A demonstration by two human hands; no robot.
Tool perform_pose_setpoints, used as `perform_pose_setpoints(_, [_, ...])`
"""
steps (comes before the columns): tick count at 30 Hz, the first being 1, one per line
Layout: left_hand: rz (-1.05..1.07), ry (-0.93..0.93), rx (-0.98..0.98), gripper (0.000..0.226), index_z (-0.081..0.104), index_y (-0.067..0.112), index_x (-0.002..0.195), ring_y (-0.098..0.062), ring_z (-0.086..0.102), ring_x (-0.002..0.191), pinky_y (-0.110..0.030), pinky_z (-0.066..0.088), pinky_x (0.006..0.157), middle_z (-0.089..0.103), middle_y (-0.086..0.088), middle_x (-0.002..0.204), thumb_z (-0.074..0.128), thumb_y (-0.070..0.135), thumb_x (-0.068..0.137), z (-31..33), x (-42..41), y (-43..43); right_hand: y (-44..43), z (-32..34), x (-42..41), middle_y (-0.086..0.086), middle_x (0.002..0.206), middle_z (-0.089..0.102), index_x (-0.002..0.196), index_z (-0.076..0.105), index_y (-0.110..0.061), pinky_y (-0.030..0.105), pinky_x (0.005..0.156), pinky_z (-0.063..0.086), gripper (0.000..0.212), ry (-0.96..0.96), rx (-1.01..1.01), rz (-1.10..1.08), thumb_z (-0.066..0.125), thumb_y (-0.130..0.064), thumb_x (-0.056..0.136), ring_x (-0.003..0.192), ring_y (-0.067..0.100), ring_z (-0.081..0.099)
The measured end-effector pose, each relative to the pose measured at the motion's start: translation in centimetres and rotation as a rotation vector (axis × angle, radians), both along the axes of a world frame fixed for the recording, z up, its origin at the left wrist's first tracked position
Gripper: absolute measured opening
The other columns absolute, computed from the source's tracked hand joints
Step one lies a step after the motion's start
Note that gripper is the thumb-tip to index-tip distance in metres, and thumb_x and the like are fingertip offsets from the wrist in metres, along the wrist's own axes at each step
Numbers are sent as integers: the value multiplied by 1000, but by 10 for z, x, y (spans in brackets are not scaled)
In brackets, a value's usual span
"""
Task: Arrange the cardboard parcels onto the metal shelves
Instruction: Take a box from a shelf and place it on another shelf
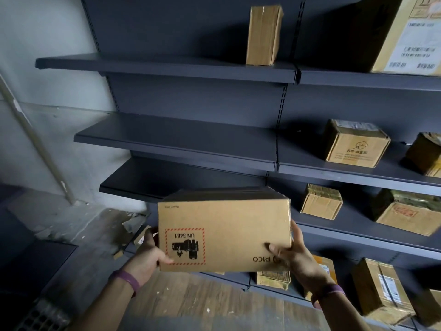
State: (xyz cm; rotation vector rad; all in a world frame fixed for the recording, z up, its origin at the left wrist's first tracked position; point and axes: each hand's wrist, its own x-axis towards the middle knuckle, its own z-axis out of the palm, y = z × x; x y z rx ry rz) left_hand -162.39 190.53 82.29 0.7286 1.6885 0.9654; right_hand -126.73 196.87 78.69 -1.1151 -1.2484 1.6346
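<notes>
Already several parcels (355, 143) are shelved at right; one parcel (224, 232), gripped by left hand (149, 253) and right hand (292, 256), remains unplaced before bare left shelves (176, 137).

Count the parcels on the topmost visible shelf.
2: a narrow upright parcel mid-frame, and a large labelled parcel at the right edge, cropped. More may be out of view.

Reaches both forearms forward. Grips the parcel (224, 225) at its lower left corner with the left hand (148, 252), thumb on the near face. Clasps the right corner likewise with the right hand (296, 256).
</notes>
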Motion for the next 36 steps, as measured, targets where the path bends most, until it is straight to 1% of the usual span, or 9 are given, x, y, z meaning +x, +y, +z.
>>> perform_pose_setpoints(4, [26,99,48,73,49,11,123,-34,55,114,-58,43,98,65,-14,108,49,-31,64,1,5,-5,-3,-13,-1,9,128,59,126,38,-58,50,84,57,102,-37,73,62,94,-13,53,114,32,60])
perform_pose_setpoints(9, [74,58,97,55,52,-1,107,-36,57,107,-55,49,89,62,-24,105,41,-33,64,2,13,-9,-9,-11,-3,15,132,49,122,39,-54,58,86,56,101,-28,108,16,93,-11,49,120,37,53])
perform_pose_setpoints(15, [217,26,45,45,46,-9,118,-41,54,113,-51,47,88,60,-22,106,43,-20,74,-6,6,1,-22,27,-21,-3,135,52,138,34,-54,47,90,57,91,-92,212,-24,86,-30,67,120,23,56])
perform_pose_setpoints(17, [245,-31,0,30,48,-6,104,-43,50,118,-53,43,95,57,-24,106,39,-16,77,-6,4,9,-28,45,-36,-8,141,41,139,33,-59,41,94,55,84,-146,285,-76,80,-36,74,126,19,50])
perform_pose_setpoints(22, [242,-139,-51,25,44,-1,100,-42,48,119,-55,39,100,53,-29,115,29,-10,83,-7,-5,20,-50,72,-74,-43,146,6,144,4,-56,44,119,18,90,-472,552,-79,65,-51,79,141,5,8])
perform_pose_setpoints(26, [259,-174,-91,25,45,1,92,-41,50,115,-56,39,101,53,-27,108,26,-10,82,-17,-15,27,-59,65,-85,-48,147,-4,142,-2,-60,48,121,15,84,-526,587,-74,60,-61,85,148,10,0])
perform_pose_setpoints(31, [162,-226,1,20,46,5,92,-40,52,112,-51,44,87,57,-23,101,34,-5,80,-15,-9,22,-50,52,-75,-27,160,10,143,20,-63,51,120,21,78,-289,455,-209,63,-66,78,150,7,6])
perform_pose_setpoints(34, [100,-260,75,15,46,9,97,-35,55,100,-48,47,81,57,-20,96,37,5,85,-7,-9,20,-34,46,-57,-11,153,41,138,38,-59,48,109,43,66,-118,381,-367,72,-47,82,138,13,43])
perform_pose_setpoints(36, [131,-322,140,20,50,7,105,-33,56,98,-49,47,84,58,-20,96,35,14,94,-6,-13,22,-22,45,-39,-3,136,60,131,51,-53,43,83,59,55,40,276,-446,71,-37,82,113,14,65])
